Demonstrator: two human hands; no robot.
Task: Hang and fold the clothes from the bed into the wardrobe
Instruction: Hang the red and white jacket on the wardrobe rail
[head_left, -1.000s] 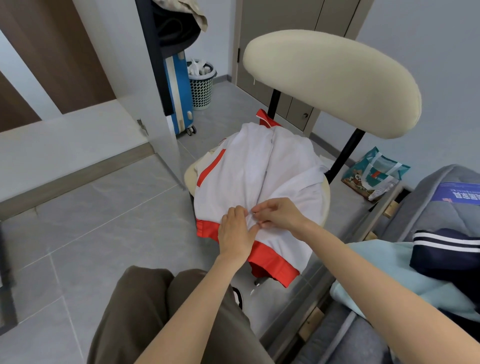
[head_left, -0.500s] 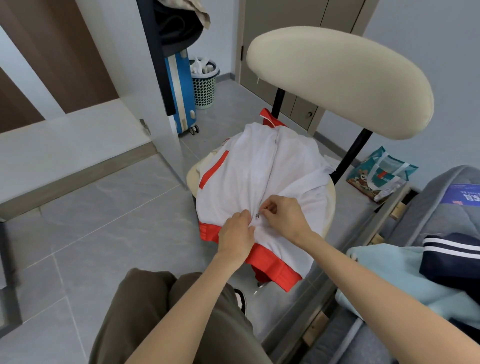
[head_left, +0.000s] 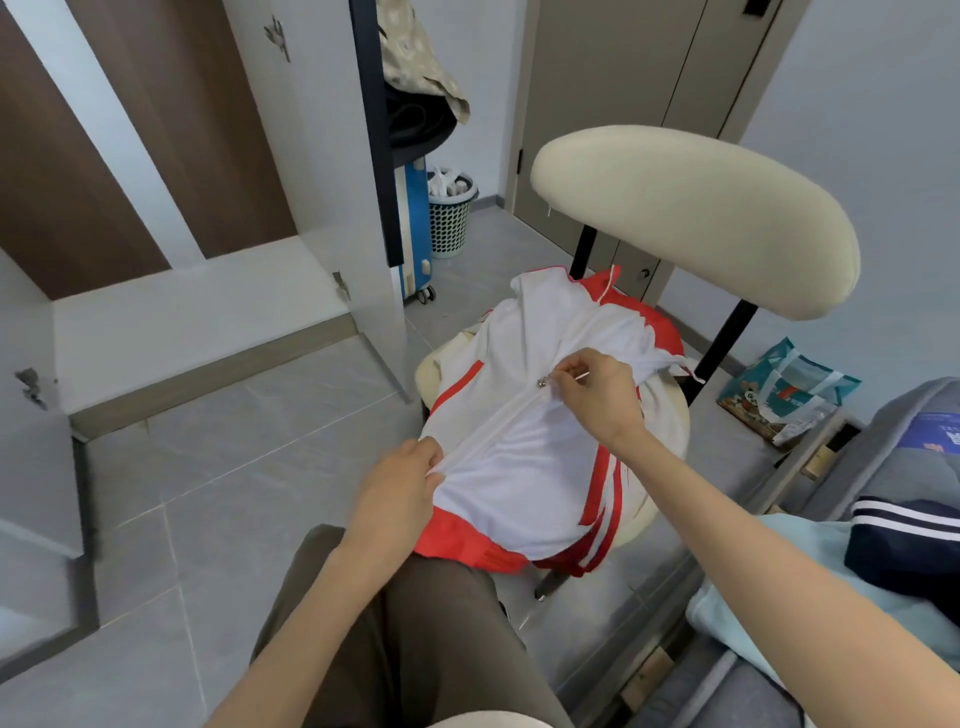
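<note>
A white jacket with red trim (head_left: 524, 467) lies spread on the seat of a cream chair (head_left: 691, 218). My left hand (head_left: 400, 493) grips the jacket's bottom hem at the zip. My right hand (head_left: 597, 389) pinches the metal zip pull (head_left: 542, 383) about halfway up the front. Below the pull the zip is closed. On the bed at the right lie a light blue garment (head_left: 810, 561) and a navy garment with white stripes (head_left: 904, 551). The open wardrobe (head_left: 197, 322) stands at the left with its white shelf bare.
A wardrobe door edge (head_left: 358, 171) stands between the chair and the shelf. A blue suitcase (head_left: 415, 228) and a white laundry basket (head_left: 449, 218) stand behind it. A teal bag (head_left: 784, 395) lies on the floor by the bed. My knees are under the chair's front.
My right hand has pulled the zip pull up the jacket, away from my left hand, closing the lower front. My left hand stays on the hem.
</note>
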